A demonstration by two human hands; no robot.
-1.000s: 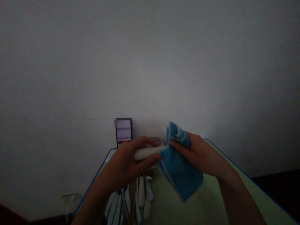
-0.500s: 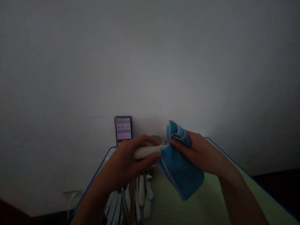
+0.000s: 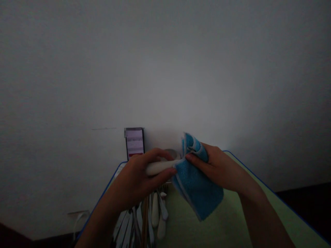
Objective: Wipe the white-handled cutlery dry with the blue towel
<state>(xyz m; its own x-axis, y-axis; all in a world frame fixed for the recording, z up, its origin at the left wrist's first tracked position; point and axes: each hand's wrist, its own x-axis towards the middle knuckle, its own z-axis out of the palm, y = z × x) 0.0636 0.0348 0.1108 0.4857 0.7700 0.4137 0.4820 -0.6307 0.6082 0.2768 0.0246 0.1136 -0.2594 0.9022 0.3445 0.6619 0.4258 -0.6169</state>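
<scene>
My left hand is closed round a thick white handle held level above the table. A folded blue cloth with pale edging is pinched in my right hand, thumb in front, and wraps the handle's far end. What the handle belongs to is hidden inside the cloth. Beneath my left hand lie several pieces of cutlery with metal handles, and some with white handles. Thin brown sticks, perhaps chopsticks, lie among them.
A phone showing a timer leans against the grey wall. Behind my hands sits a pale round dish-like thing, mostly covered. The light green table has a blue edge. A white cable hangs at the lower left.
The whole view has shifted slightly, so everything appears a little further left. Both hands keep the same hold on the handle and the cloth.
</scene>
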